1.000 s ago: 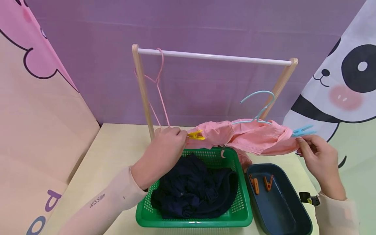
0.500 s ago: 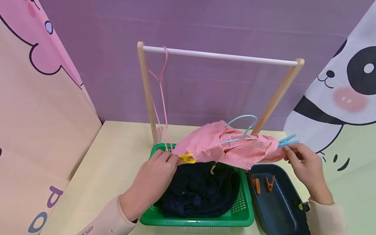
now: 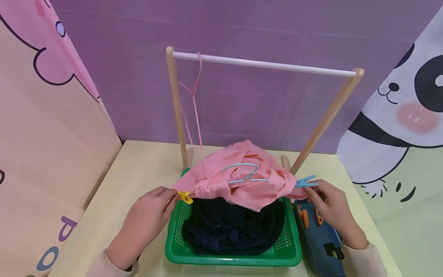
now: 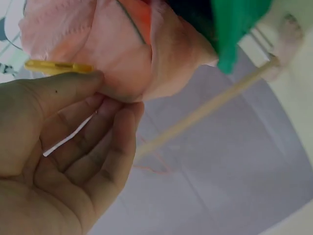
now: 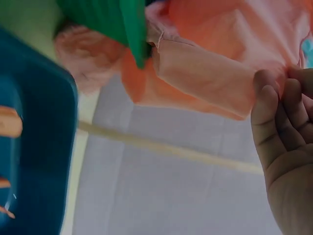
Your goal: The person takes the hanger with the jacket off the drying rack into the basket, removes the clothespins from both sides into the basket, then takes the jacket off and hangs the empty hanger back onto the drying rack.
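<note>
A pink zippered garment (image 3: 238, 154) is stretched between both hands above a green basket (image 3: 173, 254). A light blue hanger (image 3: 247, 179) sits in it, its hook tipped backward. My left hand (image 3: 147, 211) pinches the garment's left end beside a yellow clothespin (image 3: 185, 197). In the left wrist view, thumb and fingertips meet on the pink cloth (image 4: 122, 73). On the other side, my right hand (image 3: 333, 207) pinches the right end, next to a blue clothespin (image 3: 306, 181). The right wrist view shows these fingertips gripping the cloth (image 5: 205, 68).
Dark navy clothing (image 3: 235, 234) fills the basket. At its right stands a dark blue tray (image 3: 322, 246) with orange clothespins (image 3: 318, 217), partly behind the right arm. A rack with a white bar (image 3: 263, 64) stands behind; a pink hanger (image 3: 195, 92) hangs at its left.
The garment has come down and toward me, shifting left, with both hands still holding its ends. The blue hanger's hook has tipped lower. The right hand now partly covers the tray.
</note>
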`<action>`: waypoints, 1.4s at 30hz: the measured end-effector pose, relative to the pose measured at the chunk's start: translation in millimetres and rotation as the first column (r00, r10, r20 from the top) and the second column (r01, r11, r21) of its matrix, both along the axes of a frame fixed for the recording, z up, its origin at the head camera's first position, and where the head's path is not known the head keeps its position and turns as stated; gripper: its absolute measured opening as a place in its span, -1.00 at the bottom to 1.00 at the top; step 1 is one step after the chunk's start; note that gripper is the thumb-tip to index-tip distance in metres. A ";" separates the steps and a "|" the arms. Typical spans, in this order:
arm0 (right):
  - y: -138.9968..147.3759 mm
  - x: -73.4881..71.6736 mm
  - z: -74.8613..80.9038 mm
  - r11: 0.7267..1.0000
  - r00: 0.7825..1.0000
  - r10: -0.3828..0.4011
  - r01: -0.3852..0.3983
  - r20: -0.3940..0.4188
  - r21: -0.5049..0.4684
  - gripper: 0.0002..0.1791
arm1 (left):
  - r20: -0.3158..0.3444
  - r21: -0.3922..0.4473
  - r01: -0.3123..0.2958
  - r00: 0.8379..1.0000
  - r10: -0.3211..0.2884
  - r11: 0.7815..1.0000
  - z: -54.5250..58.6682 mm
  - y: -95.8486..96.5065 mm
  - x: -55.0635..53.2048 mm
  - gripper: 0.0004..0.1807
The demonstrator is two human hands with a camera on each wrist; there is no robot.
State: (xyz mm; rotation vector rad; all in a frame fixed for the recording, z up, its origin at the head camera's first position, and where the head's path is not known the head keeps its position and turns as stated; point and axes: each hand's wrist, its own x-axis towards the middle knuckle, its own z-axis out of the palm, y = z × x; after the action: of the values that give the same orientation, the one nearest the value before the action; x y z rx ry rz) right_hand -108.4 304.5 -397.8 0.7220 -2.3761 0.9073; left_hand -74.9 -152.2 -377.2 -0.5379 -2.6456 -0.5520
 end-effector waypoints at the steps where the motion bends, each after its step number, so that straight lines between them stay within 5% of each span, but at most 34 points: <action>1: -2.7 0.7 -2.7 1.000 1.000 0.019 -0.019 0.021 0.002 -0.65 | 0.028 0.010 -0.008 1.000 0.008 1.000 -1.8 -3.7 -0.9 -0.87; 8: -12.2 3.1 -18.1 0.993 0.967 0.049 -0.075 0.251 0.095 -0.83 | 0.146 0.029 -0.016 0.989 0.011 0.999 -19.6 -21.4 -13.9 -0.90; 14: -14.3 4.5 -20.0 0.988 0.902 0.068 -0.121 0.426 0.099 -0.86 | 0.146 0.048 -0.009 0.989 0.002 0.999 -31.7 -25.1 -24.5 -0.90; 17: -14.5 5.5 -22.6 0.985 0.886 0.076 -0.139 0.457 0.106 -0.79 | 0.143 0.059 -0.012 0.990 0.003 0.998 -32.7 -24.9 -26.1 -0.89; 34: -8.3 8.4 -23.0 0.989 0.880 0.082 -0.131 0.468 0.073 -0.93 | 0.157 -0.033 0.032 0.987 -0.026 0.999 -35.8 -23.5 -25.5 -0.76; 42: -1.1 5.3 -7.0 0.994 0.967 0.022 -0.048 0.256 0.098 -0.69 | 0.144 -0.019 0.072 0.987 -0.068 0.997 -35.3 -27.0 -27.0 -0.74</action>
State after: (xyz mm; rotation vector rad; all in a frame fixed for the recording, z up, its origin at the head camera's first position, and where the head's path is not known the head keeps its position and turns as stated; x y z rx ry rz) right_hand -103.1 303.4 -404.7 0.7266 -2.6604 0.9466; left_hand -101.8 -179.2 -412.5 -0.6221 -2.7812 -0.6007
